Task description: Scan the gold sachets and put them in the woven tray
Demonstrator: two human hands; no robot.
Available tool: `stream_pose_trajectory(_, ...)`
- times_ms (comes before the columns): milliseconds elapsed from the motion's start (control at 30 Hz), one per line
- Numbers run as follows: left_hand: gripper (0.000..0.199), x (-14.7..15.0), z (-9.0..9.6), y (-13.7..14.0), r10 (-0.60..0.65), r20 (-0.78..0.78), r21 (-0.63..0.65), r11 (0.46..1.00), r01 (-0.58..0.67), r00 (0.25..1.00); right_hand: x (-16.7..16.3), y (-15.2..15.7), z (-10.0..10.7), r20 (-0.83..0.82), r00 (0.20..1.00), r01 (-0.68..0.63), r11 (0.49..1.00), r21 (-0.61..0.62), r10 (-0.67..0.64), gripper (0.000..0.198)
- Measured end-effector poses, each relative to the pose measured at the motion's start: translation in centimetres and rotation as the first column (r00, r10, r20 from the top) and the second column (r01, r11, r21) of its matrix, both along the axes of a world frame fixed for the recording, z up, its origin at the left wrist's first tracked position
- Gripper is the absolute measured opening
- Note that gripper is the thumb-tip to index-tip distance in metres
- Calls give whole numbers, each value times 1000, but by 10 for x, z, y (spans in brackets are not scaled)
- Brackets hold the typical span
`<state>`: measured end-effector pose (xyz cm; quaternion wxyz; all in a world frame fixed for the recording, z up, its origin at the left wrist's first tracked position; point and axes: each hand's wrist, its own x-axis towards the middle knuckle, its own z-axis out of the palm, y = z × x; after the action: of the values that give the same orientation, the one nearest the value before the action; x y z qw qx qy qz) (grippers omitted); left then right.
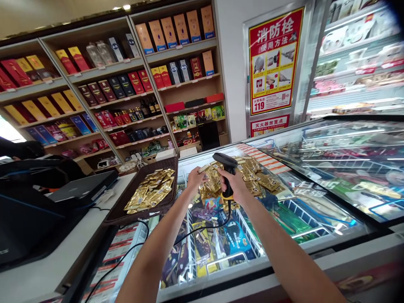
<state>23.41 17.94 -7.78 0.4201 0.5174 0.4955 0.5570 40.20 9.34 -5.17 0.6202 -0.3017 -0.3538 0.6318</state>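
Observation:
A black barcode scanner with a yellow-trimmed base is gripped by its handle in my right hand; its head points left over a pile of gold foil packets. My left hand is at the left end of this pile, thumb and fingers closed on the edge of a gold packet. The pile lies on the glass top of a chest freezer. From the scanner's base a black cord runs down and left, passing behind my left forearm.
A brown woven basket with more gold packets stands to the left, beside a counter with a black device. Under the freezer glass are wire baskets of packaged goods. Shelves of boxes line the back wall.

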Motion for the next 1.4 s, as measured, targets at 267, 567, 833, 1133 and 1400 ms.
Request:
stream_pose_trajectory(267,16,-60,23,-38,80,394,15,996,-93,916,-11,-15,1,122,991,-51,999,-2,51,39)
stream_pose_trajectory(567,13,-61,21,-31,10,689,8,1000,-21,725,-25,-26,-3,165,967,-198,980,2,195,36)
stream_pose_trajectory(833,26,-58,21,-35,-20,710,45,999,-17,704,-30,-36,-1,72,944,-319,947,-50,322,37)
stream_pose_trajectory(1133,31,-57,21,-35,-11,690,45,999,-27,724,-30,-37,-1,69,937,-340,939,-51,343,37)
stream_pose_trajectory(1400,31,-55,23,-39,4,691,34,999,-38,723,-30,-37,-1,42,935,-349,936,-43,351,35)
